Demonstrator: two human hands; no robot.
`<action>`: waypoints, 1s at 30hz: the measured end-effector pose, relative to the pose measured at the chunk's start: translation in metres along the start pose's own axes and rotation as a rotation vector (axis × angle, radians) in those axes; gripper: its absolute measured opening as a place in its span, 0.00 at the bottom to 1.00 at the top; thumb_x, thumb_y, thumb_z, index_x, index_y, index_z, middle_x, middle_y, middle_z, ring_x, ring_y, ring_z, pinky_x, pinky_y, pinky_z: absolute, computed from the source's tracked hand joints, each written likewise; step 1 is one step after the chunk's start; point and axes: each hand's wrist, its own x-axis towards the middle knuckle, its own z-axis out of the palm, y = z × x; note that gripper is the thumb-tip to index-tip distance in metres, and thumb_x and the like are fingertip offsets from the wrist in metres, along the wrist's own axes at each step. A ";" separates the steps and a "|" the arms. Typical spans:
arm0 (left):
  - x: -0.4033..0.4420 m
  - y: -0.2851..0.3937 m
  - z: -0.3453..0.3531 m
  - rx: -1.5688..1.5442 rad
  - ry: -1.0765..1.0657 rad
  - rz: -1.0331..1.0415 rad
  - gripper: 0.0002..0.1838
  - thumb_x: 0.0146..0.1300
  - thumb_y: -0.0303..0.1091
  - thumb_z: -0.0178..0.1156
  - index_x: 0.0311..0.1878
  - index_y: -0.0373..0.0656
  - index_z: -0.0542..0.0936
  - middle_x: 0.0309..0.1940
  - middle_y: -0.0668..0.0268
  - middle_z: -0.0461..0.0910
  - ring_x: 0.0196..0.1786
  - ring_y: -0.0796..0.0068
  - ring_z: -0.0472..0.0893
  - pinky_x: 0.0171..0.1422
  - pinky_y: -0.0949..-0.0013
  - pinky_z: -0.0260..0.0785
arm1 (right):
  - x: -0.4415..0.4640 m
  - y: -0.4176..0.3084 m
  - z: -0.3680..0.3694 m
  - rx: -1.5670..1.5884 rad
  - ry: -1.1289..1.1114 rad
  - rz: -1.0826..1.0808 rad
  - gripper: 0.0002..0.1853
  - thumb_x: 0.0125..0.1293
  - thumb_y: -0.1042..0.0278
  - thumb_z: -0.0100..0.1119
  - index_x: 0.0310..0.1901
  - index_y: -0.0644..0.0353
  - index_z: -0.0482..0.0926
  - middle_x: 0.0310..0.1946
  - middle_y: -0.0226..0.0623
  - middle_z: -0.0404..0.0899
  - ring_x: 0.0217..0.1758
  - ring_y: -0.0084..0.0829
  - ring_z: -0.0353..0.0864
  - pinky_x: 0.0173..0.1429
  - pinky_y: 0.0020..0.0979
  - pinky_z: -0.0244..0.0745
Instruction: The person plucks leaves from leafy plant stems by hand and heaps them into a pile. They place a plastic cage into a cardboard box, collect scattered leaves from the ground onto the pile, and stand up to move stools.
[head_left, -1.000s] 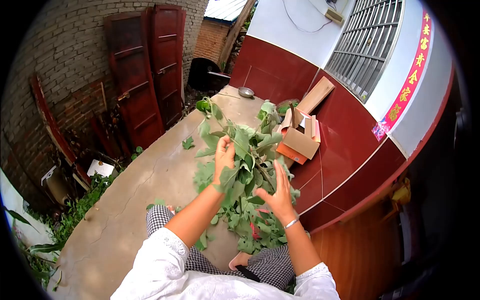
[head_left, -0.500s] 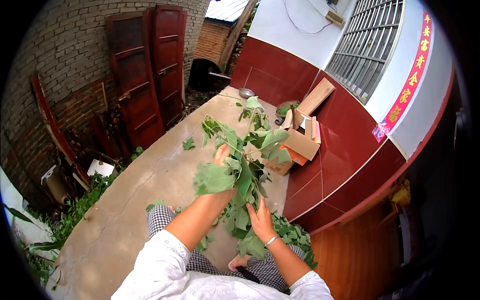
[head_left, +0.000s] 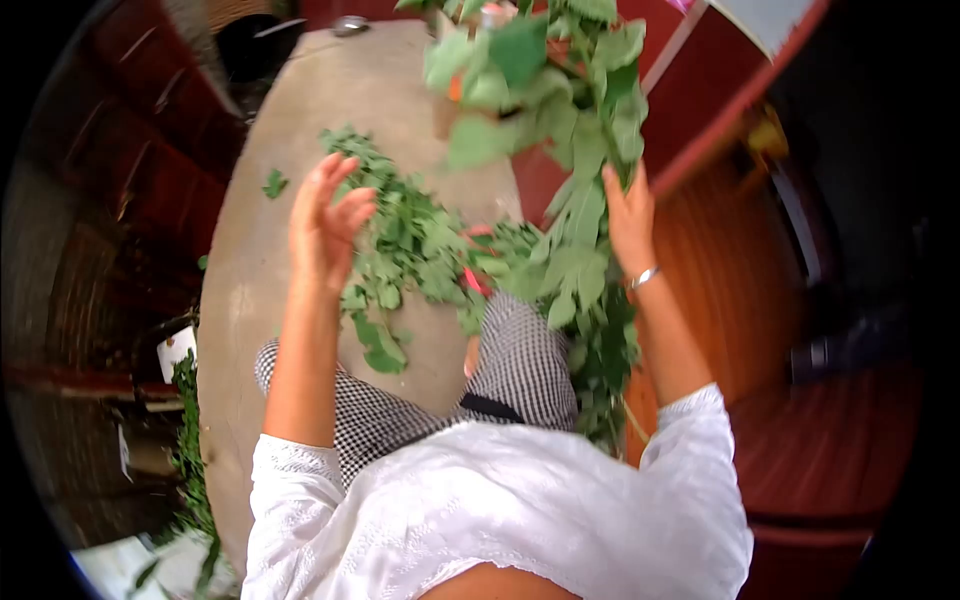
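My right hand (head_left: 630,225), with a silver bracelet at the wrist, grips a long leafy branch (head_left: 580,215) with broad green leaves. The branch rises past the top of the view and its upper leaves are smeared by motion. Some of my right fingers are hidden behind the leaves. Over the concrete floor my left hand (head_left: 325,225) is empty, fingers apart and slightly curled. Beyond and below it lies a pile of cut green leaves and stems (head_left: 405,235). More dark leaves (head_left: 600,370) lie beside my right knee.
A metal bowl (head_left: 349,26) stands at the far end of the concrete floor (head_left: 255,270). One loose leaf (head_left: 274,183) lies to the left. On the right is a doorway with a wooden floor (head_left: 700,300). Red door panels (head_left: 150,110) lean at the left.
My left hand has let go of the leafy branch and moved left. My right hand has carried the branch up and to the right. The view has tilted down, showing the leaf pile.
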 end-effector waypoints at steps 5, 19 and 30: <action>-0.003 -0.063 -0.049 0.115 0.141 -0.158 0.18 0.67 0.37 0.57 0.57 0.41 0.73 0.41 0.70 0.78 0.38 0.79 0.76 0.43 0.74 0.72 | -0.027 0.063 -0.102 -0.333 0.180 0.184 0.15 0.70 0.65 0.51 0.52 0.64 0.67 0.27 0.53 0.76 0.27 0.51 0.75 0.33 0.40 0.69; -0.052 -0.124 -0.128 0.435 0.276 -0.413 0.08 0.68 0.33 0.56 0.46 0.42 0.77 0.33 0.70 0.78 0.30 0.80 0.77 0.36 0.75 0.73 | -0.328 0.255 -0.049 -0.857 -0.928 1.130 0.35 0.72 0.45 0.41 0.75 0.45 0.44 0.63 0.48 0.66 0.52 0.49 0.77 0.49 0.47 0.75; -0.042 -0.107 -0.147 0.468 0.286 -0.401 0.11 0.69 0.34 0.52 0.49 0.38 0.75 0.35 0.68 0.77 0.32 0.78 0.77 0.38 0.74 0.73 | -0.222 0.223 -0.077 -0.932 -1.178 0.895 0.45 0.51 0.24 0.54 0.56 0.59 0.77 0.51 0.48 0.79 0.54 0.45 0.78 0.54 0.44 0.72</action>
